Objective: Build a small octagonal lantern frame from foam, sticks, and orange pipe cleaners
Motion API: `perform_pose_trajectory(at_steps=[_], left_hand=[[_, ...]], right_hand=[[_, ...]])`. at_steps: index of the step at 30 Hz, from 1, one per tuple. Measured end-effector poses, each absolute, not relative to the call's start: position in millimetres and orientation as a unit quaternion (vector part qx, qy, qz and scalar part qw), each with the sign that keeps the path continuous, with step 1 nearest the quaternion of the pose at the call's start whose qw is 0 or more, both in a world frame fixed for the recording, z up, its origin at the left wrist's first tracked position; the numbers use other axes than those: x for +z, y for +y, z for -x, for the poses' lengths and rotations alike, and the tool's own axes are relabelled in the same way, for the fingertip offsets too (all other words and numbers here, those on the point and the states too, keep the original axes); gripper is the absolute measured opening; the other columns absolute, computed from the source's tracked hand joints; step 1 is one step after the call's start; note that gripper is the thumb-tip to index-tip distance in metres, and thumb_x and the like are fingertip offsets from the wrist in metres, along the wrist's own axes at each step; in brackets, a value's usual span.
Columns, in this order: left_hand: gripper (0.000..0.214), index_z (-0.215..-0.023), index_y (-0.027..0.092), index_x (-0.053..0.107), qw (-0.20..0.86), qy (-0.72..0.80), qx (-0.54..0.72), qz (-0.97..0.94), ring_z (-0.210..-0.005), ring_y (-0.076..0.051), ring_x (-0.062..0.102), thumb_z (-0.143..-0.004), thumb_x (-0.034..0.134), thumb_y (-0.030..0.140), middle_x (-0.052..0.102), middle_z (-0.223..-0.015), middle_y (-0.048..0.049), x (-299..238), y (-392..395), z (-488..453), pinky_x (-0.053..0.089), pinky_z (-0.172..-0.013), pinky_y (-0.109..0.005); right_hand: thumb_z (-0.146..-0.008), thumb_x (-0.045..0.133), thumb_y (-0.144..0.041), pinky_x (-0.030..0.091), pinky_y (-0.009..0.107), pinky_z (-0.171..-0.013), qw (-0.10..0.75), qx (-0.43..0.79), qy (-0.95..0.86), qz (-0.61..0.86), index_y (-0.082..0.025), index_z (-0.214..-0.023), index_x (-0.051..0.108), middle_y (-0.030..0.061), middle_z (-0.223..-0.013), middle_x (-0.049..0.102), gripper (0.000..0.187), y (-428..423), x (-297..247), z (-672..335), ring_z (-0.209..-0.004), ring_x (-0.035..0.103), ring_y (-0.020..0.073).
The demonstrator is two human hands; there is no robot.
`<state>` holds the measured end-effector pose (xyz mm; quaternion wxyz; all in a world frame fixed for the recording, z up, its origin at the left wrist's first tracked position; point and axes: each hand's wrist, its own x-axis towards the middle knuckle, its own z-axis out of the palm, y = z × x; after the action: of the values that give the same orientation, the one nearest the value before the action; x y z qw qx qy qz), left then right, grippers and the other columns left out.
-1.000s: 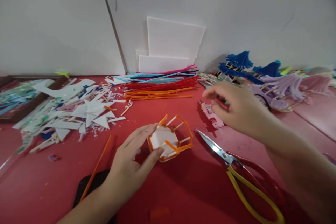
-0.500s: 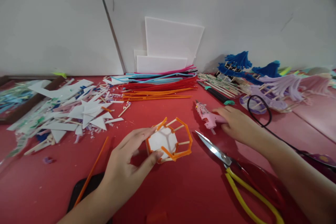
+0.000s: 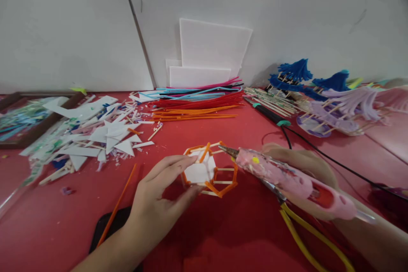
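Between thumb and fingers, my left hand [image 3: 162,195] grips a small craft frame [image 3: 200,171] with a white six-sided base, thin wooden sticks and an orange pipe-cleaner rim. My right hand [image 3: 306,170] is closed around a pink hot glue gun [image 3: 287,178]. The gun's metal nozzle points left, close to the frame's upper right rim; whether they touch I cannot tell. Scissors with yellow handles [image 3: 302,233] lie on the table, partly hidden under the glue gun and right hand.
White and coloured scraps [image 3: 108,136] cover the left side of the red table [image 3: 63,229]. Pipe cleaners [image 3: 197,104] lie at the back, beside wooden sticks [image 3: 270,102] and a black-and-green tool [image 3: 269,114]. Blue [image 3: 295,72] and lilac models [image 3: 347,106] stand right. A black phone-like slab [image 3: 106,225] lies front left.
My right hand has lifted the glue gun off the table and brought its nozzle to the frame. My left hand still holds the frame, now slightly turned.
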<state>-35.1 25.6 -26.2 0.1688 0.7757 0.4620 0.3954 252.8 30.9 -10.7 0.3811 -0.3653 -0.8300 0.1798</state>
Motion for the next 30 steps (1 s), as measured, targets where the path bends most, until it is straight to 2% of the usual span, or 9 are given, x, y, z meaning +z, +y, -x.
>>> perform_pose_trajectory(at_steps=[5, 9, 13, 19, 25, 30], left_hand=[[0.034, -0.11, 0.021, 0.065, 0.135, 0.465, 0.389, -0.784, -0.091, -0.02, 0.068, -0.078, 0.068, 0.028, 0.07, -0.102, -0.0075, -28, 26, 36, 0.059, -0.08, -0.031], [0.033, -0.111, 0.021, 0.064, 0.125, 0.463, 0.387, -0.788, -0.092, -0.019, 0.067, -0.078, 0.067, 0.026, 0.069, -0.104, -0.0069, -27, 26, 35, 0.058, -0.082, -0.03], [0.035, -0.113, 0.025, 0.062, 0.115, 0.46, 0.382, -0.793, -0.096, -0.019, 0.066, -0.078, 0.066, 0.024, 0.068, -0.106, -0.005, -27, 25, 36, 0.056, -0.085, -0.03], [0.036, -0.114, 0.024, 0.062, 0.118, 0.446, 0.39, -0.797, -0.094, -0.018, 0.066, -0.079, 0.065, 0.022, 0.068, -0.105, -0.005, -28, 25, 35, 0.056, -0.086, -0.028], [0.034, -0.114, 0.019, 0.061, 0.107, 0.432, 0.387, -0.808, -0.095, -0.015, 0.065, -0.08, 0.064, 0.02, 0.066, -0.105, -0.0057, -28, 26, 35, 0.054, -0.088, -0.024], [0.033, -0.114, 0.018, 0.061, 0.106, 0.428, 0.387, -0.81, -0.096, -0.014, 0.064, -0.081, 0.064, 0.021, 0.066, -0.105, -0.0061, -28, 25, 35, 0.052, -0.09, -0.022]], right_hand=[[-0.075, 0.056, -0.02, 0.048, 0.026, -0.054, 0.341, 0.222, -0.859, 0.311, -0.025, -0.094, 0.059, 0.0028, -0.072, 0.065, 0.019, 32, -4, -248, -0.06, 0.063, 0.016], [-0.073, 0.054, -0.013, 0.052, 0.027, -0.057, 0.333, 0.223, -0.871, 0.285, -0.023, -0.098, 0.058, 0.0052, -0.077, 0.068, 0.028, 34, -3, -244, -0.066, 0.066, 0.0179], [-0.067, 0.053, -0.014, 0.052, 0.028, -0.055, 0.338, 0.246, -0.858, 0.299, -0.024, -0.091, 0.057, 0.003, -0.074, 0.066, 0.026, 32, -7, -241, -0.062, 0.064, 0.018], [-0.064, 0.053, -0.015, 0.047, 0.028, -0.054, 0.316, 0.26, -0.847, 0.34, -0.025, -0.084, 0.055, 0.0011, -0.072, 0.06, 0.022, 28, -12, -244, -0.059, 0.058, 0.0164], [-0.064, 0.049, -0.018, 0.036, 0.025, -0.045, 0.333, 0.243, -0.847, 0.334, -0.021, -0.076, 0.049, -0.0007, -0.064, 0.052, 0.013, 30, -13, -243, -0.051, 0.046, 0.012], [-0.064, 0.047, -0.016, 0.033, 0.025, -0.045, 0.323, 0.247, -0.849, 0.337, -0.02, -0.075, 0.048, -0.0016, -0.063, 0.049, 0.013, 30, -13, -244, -0.051, 0.043, 0.0109]])
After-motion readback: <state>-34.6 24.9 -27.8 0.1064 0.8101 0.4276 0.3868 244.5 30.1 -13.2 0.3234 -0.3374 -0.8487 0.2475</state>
